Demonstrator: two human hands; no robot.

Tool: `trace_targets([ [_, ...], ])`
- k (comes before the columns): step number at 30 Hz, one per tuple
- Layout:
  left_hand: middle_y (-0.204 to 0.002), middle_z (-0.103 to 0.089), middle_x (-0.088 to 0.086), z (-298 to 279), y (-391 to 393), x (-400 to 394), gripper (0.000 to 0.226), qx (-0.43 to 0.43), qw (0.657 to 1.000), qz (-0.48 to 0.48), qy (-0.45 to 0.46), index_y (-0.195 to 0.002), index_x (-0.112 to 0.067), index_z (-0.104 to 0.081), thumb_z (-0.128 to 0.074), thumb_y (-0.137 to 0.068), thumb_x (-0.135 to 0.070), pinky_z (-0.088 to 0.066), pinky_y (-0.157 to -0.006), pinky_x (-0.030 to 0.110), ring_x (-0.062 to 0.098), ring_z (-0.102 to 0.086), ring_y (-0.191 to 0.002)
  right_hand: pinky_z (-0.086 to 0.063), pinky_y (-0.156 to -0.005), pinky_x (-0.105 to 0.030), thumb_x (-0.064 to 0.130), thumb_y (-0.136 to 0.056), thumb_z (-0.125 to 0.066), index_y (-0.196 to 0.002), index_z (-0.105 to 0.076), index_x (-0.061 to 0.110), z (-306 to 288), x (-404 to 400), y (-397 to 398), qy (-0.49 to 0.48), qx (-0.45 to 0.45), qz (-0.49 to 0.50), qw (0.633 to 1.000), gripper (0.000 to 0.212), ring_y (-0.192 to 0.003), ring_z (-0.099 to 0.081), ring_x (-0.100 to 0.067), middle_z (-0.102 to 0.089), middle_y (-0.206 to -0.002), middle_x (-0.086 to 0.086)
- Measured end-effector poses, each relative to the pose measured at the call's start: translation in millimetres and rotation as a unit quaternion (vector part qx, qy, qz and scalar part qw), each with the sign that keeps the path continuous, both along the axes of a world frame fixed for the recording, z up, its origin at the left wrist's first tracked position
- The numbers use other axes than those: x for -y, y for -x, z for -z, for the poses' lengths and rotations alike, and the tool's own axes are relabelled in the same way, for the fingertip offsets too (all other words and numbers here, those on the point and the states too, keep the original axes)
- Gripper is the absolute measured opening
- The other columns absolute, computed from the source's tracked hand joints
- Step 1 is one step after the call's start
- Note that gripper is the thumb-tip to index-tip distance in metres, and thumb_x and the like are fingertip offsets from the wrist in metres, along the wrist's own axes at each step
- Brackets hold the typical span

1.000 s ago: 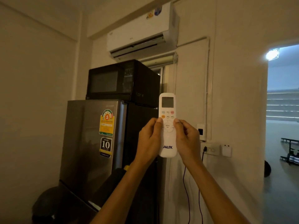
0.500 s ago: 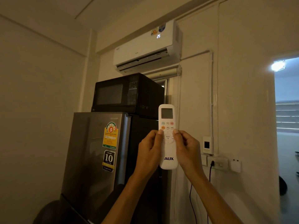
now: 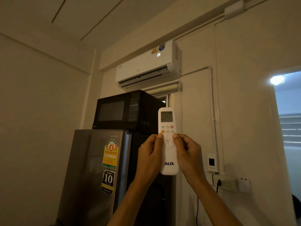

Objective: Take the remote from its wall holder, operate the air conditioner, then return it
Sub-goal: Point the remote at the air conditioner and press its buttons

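Observation:
I hold a white AUX remote [image 3: 168, 162] upright in front of me, its small screen on top and coloured buttons below. My left hand [image 3: 149, 156] grips its left side and my right hand [image 3: 189, 156] its right side, both thumbs resting beside the round menu pad. The white air conditioner [image 3: 146, 67] hangs high on the wall above, with "25" lit on its front and its flap open. A small white wall holder [image 3: 211, 162] with a dark window sits on the wall right of the remote.
A black microwave [image 3: 127, 110] stands on a grey fridge [image 3: 97, 173] left of my hands. A wall socket [image 3: 224, 182] with a black cable sits lower right. A bright doorway [image 3: 288, 136] opens at the far right.
My view has tilted upward, so the air conditioner sits lower in frame. "25" lit up on its front between the earliest frame and now. Both hands keep the same hold on the remote.

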State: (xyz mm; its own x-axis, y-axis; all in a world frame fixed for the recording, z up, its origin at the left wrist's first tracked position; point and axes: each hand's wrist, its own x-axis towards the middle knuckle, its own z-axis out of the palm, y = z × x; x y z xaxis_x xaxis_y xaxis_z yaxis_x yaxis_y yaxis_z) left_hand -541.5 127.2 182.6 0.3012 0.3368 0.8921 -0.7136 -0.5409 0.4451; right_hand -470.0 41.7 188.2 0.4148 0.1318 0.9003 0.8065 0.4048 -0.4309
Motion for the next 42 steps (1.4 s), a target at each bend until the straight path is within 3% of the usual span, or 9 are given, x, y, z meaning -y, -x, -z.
trace_targets([
  [3, -0.083, -0.066, -0.003, -7.4, -0.3, -1.3, 0.025, -0.003, 1.0, -0.006, -0.01, -0.084, -0.026, -0.054, -0.04, -0.079, -0.047, -0.054, -0.056, 0.016, 0.007, -0.068, -0.071, -0.048, -0.046, -0.008, 0.034, -0.083, -0.053, -0.091, -0.058, 0.028, -7.0, -1.5, -1.6, -0.006, 0.002, 0.001, 1.0, 0.011, -0.067, -0.065, 0.007, -0.063, -0.082, 0.017],
  [6, -0.084, -0.066, -0.002, -16.8, -3.0, -4.1, 0.017, -0.011, 1.0, -0.018, -0.017, -0.084, -0.026, -0.054, -0.041, -0.087, -0.036, -0.055, -0.056, 0.017, 0.007, -0.068, -0.07, -0.047, -0.044, -0.008, 0.033, -0.084, -0.053, -0.085, -0.055, 0.037, -15.3, -3.7, -3.6, -0.009, -0.008, -0.002, 1.0, 0.004, -0.064, -0.064, 0.007, -0.062, -0.08, 0.02],
  [13, -0.088, -0.067, 0.006, -28.5, -5.9, -5.2, 0.016, -0.019, 0.999, -0.037, -0.01, -0.083, -0.023, -0.054, -0.043, -0.089, -0.033, -0.057, -0.063, 0.028, 0.018, -0.069, -0.075, -0.047, -0.042, -0.01, 0.046, -0.079, -0.05, -0.077, -0.057, 0.035, -30.4, -9.2, 0.0, -0.035, -0.031, -0.007, 0.999, 0.013, -0.06, -0.066, 0.003, -0.064, -0.075, 0.016],
  [17, -0.082, -0.066, -0.001, -27.4, -6.3, -6.0, 0.015, -0.019, 0.999, -0.049, -0.007, -0.079, -0.026, -0.053, -0.043, -0.089, -0.032, -0.055, -0.058, 0.021, 0.011, -0.068, -0.069, -0.048, -0.04, -0.011, 0.055, -0.07, -0.046, -0.074, -0.059, 0.033, -32.1, -11.4, 2.5, -0.043, -0.042, -0.027, 0.998, 0.025, -0.057, -0.067, -0.002, -0.065, -0.072, 0.014],
  [24, -0.088, -0.066, 0.005, -27.1, -8.3, -9.2, 0.014, -0.016, 0.998, -0.058, -0.006, -0.082, -0.021, -0.053, -0.043, -0.091, -0.028, -0.054, -0.061, 0.021, 0.015, -0.067, -0.075, -0.05, -0.044, -0.012, 0.042, -0.08, -0.054, -0.083, -0.062, 0.023, -31.8, -16.2, -5.0, -0.026, -0.03, -0.002, 0.999, 0.021, -0.061, -0.067, -0.008, -0.067, -0.079, 0.008],
  [36, -0.081, -0.065, -0.002, -36.4, -10.5, -7.8, 0.014, -0.004, 0.999, -0.047, -0.003, -0.082, -0.023, -0.053, -0.044, -0.09, -0.029, -0.054, -0.055, 0.014, 0.009, -0.066, -0.069, -0.046, -0.041, -0.009, 0.034, -0.083, -0.056, -0.076, -0.06, 0.031, -41.6, -18.0, -7.3, -0.039, -0.037, -0.009, 0.999, 0.009, -0.058, -0.066, 0.001, -0.065, -0.074, 0.014],
  [42, -0.081, -0.066, -0.001, -41.1, -11.5, -8.8, 0.016, -0.001, 0.999, -0.045, 0.005, -0.08, -0.025, -0.054, -0.044, -0.09, -0.031, -0.053, -0.054, 0.016, 0.01, -0.067, -0.069, -0.046, -0.042, -0.008, 0.034, -0.084, -0.056, -0.076, -0.059, 0.03, -47.7, -19.3, -5.6, -0.039, -0.041, -0.011, 0.998, 0.01, -0.057, -0.065, -0.005, -0.064, -0.074, 0.013],
])
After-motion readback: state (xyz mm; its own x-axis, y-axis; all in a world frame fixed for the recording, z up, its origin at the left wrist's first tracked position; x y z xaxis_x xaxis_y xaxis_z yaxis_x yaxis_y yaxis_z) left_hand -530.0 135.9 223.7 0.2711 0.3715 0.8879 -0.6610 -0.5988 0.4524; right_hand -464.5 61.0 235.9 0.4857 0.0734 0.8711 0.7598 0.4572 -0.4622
